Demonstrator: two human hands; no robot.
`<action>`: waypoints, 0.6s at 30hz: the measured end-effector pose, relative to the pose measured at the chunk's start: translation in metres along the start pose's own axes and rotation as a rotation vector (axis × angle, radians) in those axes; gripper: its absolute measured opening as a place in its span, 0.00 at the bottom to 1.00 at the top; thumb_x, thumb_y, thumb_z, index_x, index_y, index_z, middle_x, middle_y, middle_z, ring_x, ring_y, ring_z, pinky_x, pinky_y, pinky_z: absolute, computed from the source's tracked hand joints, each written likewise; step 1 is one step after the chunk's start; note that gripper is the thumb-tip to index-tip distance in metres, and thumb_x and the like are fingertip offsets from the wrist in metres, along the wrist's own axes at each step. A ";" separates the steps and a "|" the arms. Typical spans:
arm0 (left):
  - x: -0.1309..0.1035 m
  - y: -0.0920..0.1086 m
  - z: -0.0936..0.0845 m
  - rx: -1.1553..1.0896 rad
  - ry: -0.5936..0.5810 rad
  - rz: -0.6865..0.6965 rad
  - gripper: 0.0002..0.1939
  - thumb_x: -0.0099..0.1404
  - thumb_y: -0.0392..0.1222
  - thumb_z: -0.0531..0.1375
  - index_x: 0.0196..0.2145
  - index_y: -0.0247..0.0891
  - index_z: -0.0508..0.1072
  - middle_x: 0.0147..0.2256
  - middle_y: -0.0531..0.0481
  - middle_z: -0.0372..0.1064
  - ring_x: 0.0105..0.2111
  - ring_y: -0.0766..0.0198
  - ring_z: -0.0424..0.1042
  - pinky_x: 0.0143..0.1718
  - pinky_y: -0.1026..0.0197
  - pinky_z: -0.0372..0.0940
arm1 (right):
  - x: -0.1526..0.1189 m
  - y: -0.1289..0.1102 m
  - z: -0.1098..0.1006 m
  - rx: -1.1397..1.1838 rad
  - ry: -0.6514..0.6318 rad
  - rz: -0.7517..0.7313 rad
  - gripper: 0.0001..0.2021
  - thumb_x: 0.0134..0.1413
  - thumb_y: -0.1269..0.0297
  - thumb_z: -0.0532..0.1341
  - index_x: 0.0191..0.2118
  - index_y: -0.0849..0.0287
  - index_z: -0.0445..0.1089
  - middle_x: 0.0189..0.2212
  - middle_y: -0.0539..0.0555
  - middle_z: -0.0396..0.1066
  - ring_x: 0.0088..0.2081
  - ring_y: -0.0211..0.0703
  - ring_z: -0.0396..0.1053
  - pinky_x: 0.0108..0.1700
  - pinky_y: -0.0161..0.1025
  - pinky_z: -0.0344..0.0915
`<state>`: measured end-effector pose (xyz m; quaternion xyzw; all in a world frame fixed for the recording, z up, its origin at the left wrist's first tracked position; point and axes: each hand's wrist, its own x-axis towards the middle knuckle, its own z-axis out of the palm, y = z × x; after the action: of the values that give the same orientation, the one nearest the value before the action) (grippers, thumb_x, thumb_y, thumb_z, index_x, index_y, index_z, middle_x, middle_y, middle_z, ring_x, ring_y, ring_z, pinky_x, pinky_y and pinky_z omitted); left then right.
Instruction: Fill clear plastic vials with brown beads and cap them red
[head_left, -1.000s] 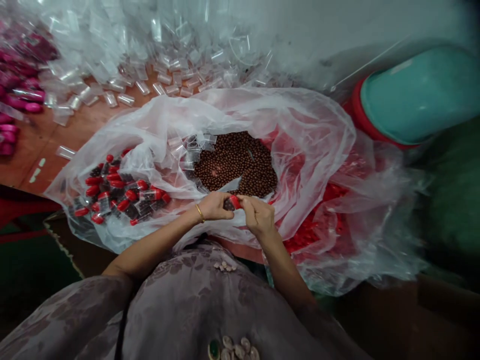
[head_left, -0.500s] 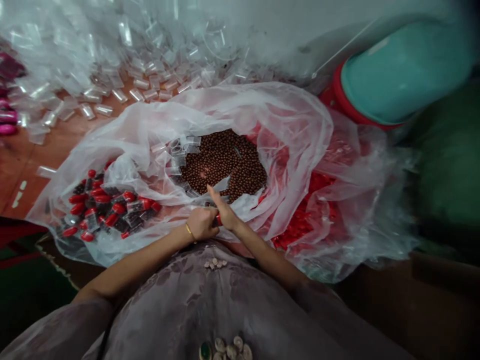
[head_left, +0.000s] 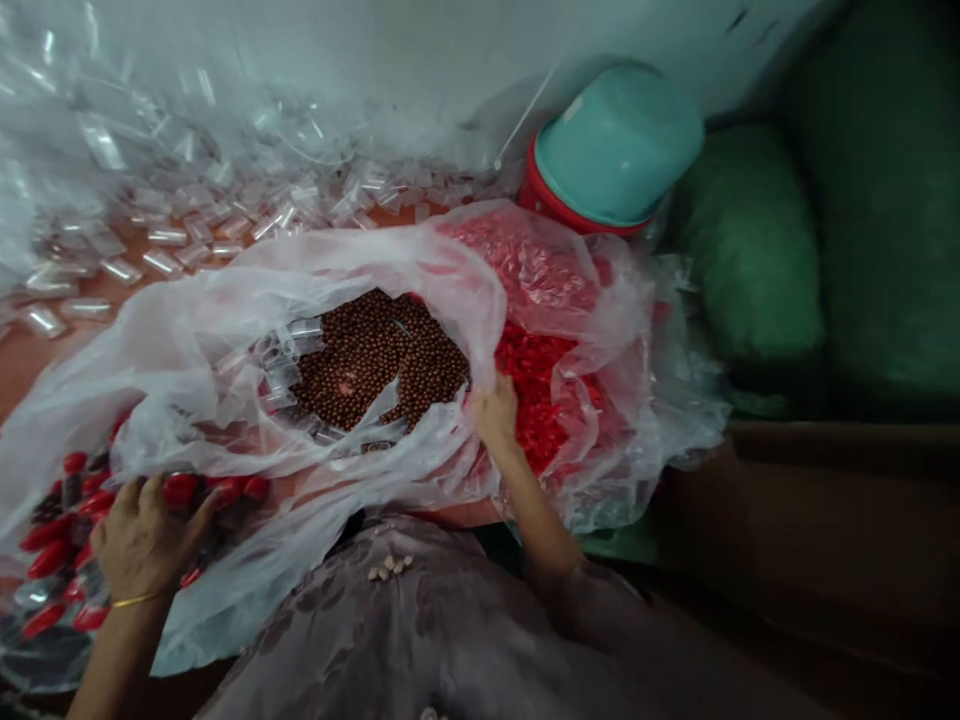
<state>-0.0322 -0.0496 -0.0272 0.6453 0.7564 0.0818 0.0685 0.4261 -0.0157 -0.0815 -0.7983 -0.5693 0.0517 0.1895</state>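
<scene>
My left hand (head_left: pixel 142 540), a yellow bangle at its wrist, lies with fingers spread on a pile of small clear containers with red caps (head_left: pixel 52 558). Dark contents show in some of them. On the other side, my right hand (head_left: pixel 496 412) is at the edge of a heap of loose red plastic pieces (head_left: pixel 536 400), against the sheer plastic bag (head_left: pixel 457 262). Its fingertips are blurred and partly hidden, so any hold is unclear. Between the hands, small round brown beads (head_left: pixel 360 345) fill the bag's opening, with several empty clear tubes (head_left: pixel 281 365) at their left edge.
Many clear plastic tubes (head_left: pixel 161 262) are strewn over the orange tabletop (head_left: pixel 21 368) along the wall. A turquoise tub (head_left: pixel 619 150) leans on a red container (head_left: pixel 536 195) at the back right. Green sacks (head_left: pixel 757 250) stand farther right.
My hands, together before the beads around a red-capped item, have parted. The left has gone to the red-capped pile, the right to the red pieces. The view has shifted right.
</scene>
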 end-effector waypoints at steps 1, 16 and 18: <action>0.005 0.014 0.004 -0.024 0.058 0.050 0.29 0.53 0.59 0.55 0.52 0.51 0.60 0.51 0.52 0.66 0.49 0.38 0.64 0.43 0.35 0.60 | 0.006 0.001 0.016 0.005 -0.049 0.016 0.22 0.56 0.65 0.47 0.54 0.71 0.60 0.53 0.70 0.60 0.57 0.55 0.54 0.55 0.57 0.54; 0.177 0.368 0.104 -0.098 -0.263 0.978 0.28 0.60 0.56 0.52 0.56 0.45 0.62 0.63 0.42 0.43 0.55 0.41 0.55 0.56 0.38 0.41 | 0.093 0.080 0.015 0.257 0.037 0.095 0.18 0.59 0.59 0.46 0.46 0.62 0.68 0.45 0.60 0.69 0.48 0.44 0.64 0.52 0.46 0.60; 0.185 0.379 0.118 -0.048 -0.286 0.955 0.30 0.57 0.55 0.55 0.56 0.44 0.62 0.63 0.40 0.42 0.56 0.38 0.53 0.56 0.36 0.39 | 0.109 0.110 -0.001 0.193 0.162 0.063 0.20 0.60 0.57 0.47 0.48 0.64 0.66 0.48 0.64 0.66 0.51 0.48 0.61 0.54 0.54 0.56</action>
<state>0.3293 0.1959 -0.0613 0.9227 0.3572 0.0322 0.1412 0.5621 0.0545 -0.1055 -0.7953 -0.5193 0.0476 0.3092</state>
